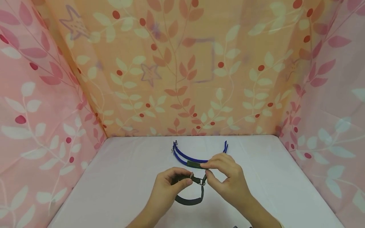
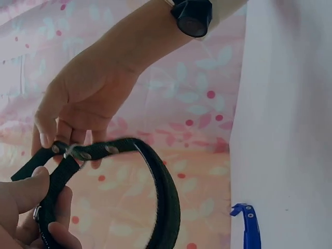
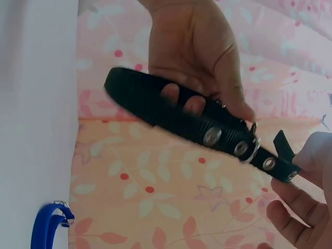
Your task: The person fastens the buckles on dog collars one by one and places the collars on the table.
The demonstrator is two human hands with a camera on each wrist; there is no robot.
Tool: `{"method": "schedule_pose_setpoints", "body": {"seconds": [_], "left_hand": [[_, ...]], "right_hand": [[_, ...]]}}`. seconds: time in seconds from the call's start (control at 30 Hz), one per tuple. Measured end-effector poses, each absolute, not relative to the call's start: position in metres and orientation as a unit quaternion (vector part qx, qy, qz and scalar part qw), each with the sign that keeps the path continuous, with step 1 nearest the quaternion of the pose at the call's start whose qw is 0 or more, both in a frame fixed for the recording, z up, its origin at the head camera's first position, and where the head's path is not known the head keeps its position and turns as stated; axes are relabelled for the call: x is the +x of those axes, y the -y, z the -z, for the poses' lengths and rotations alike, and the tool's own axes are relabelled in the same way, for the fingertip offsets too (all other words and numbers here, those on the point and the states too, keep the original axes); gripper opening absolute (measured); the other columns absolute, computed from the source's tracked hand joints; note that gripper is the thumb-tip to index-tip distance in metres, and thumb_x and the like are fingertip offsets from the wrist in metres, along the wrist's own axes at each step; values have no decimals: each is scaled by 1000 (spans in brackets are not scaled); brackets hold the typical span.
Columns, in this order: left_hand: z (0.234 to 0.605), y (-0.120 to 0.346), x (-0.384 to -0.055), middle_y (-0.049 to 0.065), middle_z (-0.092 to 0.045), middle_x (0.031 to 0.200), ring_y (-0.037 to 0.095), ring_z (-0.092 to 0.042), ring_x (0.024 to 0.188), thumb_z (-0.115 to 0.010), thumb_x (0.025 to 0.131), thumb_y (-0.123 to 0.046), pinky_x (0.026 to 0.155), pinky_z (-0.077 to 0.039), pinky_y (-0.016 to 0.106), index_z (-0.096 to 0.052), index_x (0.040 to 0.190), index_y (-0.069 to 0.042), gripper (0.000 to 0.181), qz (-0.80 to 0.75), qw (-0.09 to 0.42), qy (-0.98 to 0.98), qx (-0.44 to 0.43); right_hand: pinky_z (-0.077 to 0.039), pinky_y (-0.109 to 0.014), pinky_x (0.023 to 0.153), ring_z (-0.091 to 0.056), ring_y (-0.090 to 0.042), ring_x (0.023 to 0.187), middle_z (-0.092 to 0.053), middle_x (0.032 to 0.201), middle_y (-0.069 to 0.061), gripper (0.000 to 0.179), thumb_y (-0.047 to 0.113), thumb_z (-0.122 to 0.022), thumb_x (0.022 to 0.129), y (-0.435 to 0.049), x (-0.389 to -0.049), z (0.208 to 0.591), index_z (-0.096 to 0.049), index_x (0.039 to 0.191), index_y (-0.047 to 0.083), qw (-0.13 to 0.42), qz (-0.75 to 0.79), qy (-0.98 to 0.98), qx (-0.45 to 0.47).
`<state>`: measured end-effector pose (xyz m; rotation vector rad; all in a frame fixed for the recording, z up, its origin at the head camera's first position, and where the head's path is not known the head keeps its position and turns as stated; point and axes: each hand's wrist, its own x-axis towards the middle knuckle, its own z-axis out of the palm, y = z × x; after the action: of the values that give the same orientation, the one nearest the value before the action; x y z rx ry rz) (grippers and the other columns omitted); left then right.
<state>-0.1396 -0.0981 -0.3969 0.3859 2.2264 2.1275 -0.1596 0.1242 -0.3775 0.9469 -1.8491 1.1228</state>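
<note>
A dark green collar [image 1: 188, 201] with metal eyelets is held up in a loop between both hands. My left hand [image 1: 168, 185] grips it beside the buckle, thumb and fingers around the band. My right hand [image 1: 229, 180] pinches the strap's free end [image 1: 194, 164] between thumb and fingers. In the right wrist view the strap passes through a metal ring [image 3: 252, 150], with eyelets [image 3: 268, 164] on both sides of it. The collar's loop [image 2: 168, 202] hangs to one side in the left wrist view.
Behind the hands, a blue collar [image 1: 182, 156] lies curved on the white table [image 1: 128, 164], its metal buckle [image 1: 175, 144] at the left end. Floral curtains [image 1: 176, 72] enclose the table at the back and both sides.
</note>
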Motion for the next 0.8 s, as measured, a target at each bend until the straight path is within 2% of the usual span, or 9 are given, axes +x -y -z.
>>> {"method": "schedule_pose_setpoints", "body": {"seconds": [0.13,0.2,0.43,0.7,0.8], "left_hand": [[393,101,-139,12,-74,112,18,-69,105,-81,89,-16,91,-55,23,-68,130,-12,43,-697,35,-706,122],[392,101,-138,13,-73,113,18,-68,106,-80,89,-13,92,-55,23,-68,132,-8,46,-715,43,-688,115],[392,98,-138,9,-75,114,18,-70,104,-83,86,-14,93,-56,28,-72,123,-1,41,-748,44,-659,73],[391,97,-136,7,-75,111,17,-70,100,-83,85,-10,89,-57,27,-72,119,2,38,-754,41,-652,75],[391,99,-135,5,-75,109,16,-70,98,-84,84,-8,88,-57,26,-72,118,3,38,-754,33,-651,82]], "right_hand": [[-42,-25,91,-58,-16,88,-69,87,3,37,-7,-74,70,-124,-161,376,-78,99,15,401,-435,711,379],[-41,-26,93,-58,-17,88,-68,85,2,34,-7,-71,69,-124,-161,375,-78,95,14,411,-433,704,386],[-41,-31,94,-56,-21,86,-65,82,1,29,-7,-64,65,-121,-163,370,-73,85,11,436,-403,680,431],[-39,-33,89,-58,-17,88,-66,85,5,31,-5,-67,66,-123,-166,372,-76,90,13,411,-380,694,453],[-39,-34,89,-58,-17,89,-67,85,5,27,-2,-70,71,-124,-166,372,-77,92,14,410,-375,695,457]]}}
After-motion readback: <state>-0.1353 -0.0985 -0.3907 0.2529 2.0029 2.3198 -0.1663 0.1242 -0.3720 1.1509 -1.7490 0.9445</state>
